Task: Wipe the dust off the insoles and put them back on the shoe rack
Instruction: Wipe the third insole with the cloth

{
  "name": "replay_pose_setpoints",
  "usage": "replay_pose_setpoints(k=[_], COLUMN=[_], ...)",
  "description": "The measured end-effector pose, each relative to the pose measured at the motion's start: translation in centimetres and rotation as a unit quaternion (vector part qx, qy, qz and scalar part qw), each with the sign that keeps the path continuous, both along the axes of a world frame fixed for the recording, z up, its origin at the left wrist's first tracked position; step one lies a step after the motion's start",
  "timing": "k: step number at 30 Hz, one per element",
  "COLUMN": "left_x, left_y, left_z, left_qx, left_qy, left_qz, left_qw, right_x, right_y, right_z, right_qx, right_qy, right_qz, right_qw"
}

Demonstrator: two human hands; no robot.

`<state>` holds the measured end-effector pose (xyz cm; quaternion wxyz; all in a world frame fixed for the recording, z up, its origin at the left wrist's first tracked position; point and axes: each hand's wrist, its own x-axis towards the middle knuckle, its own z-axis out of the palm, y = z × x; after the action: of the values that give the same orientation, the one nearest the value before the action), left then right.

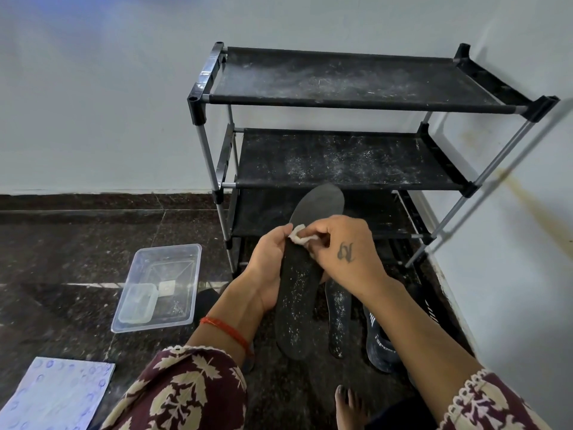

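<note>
While left hand (269, 268) is gripping the dusty insole (302, 287), right hand (344, 249) is pinching a white cloth (299, 234) against it, shoe (379, 342) lettering reading "SPORT", shoe rack (341, 162) behind.

second insole (338, 318) partly behind forearm
</note>
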<state>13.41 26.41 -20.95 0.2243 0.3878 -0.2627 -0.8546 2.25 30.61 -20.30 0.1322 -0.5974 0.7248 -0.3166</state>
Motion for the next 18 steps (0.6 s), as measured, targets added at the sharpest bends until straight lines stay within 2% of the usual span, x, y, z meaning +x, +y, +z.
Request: replay_pose_setpoints(k=[5, 7, 10, 11, 13, 15, 18], left_x=[0.0, 0.0, 0.2, 0.3, 0.3, 0.3, 0.3], left_y=[0.1, -0.1, -0.5, -0.5, -0.5, -0.6, -0.6], left_z=[-0.1, -0.1, -0.1, -0.1, -0.2, -0.4, -0.4], left_qx=[0.008, 0.014, 0.015, 0.013, -0.002, -0.005, 0.008], left_qy=[-0.012, -0.021, -0.015, -0.01, -0.025, -0.038, -0.016], left_qz=[-0.03, -0.021, 0.002, 0.008, 0.025, 0.039, 0.029], left_qw=[0.999, 0.999, 1.0, 1.0, 0.999, 0.998, 0.999], right_x=[-2.1, -2.9, -1.9, -1.0, 0.8, 1.5, 0.8], right_y=[-0.1, 0.0, 0.4, 0.5, 0.9, 0.8, 0.3], right_z=[-0.1, 0.2, 1.1, 1.4, 1.4, 0.8, 0.2], right_qx=[0.008, 0.0, -0.033, -0.014, 0.044, 0.042, 0.021], right_qy=[0.072, 0.073, -0.06, -0.106, -0.136, -0.094, 0.011], right_qz=[-0.075, -0.103, -0.047, -0.001, 0.083, 0.098, 0.056], right_qw=[0.995, 0.992, 0.997, 0.994, 0.986, 0.99, 0.998])
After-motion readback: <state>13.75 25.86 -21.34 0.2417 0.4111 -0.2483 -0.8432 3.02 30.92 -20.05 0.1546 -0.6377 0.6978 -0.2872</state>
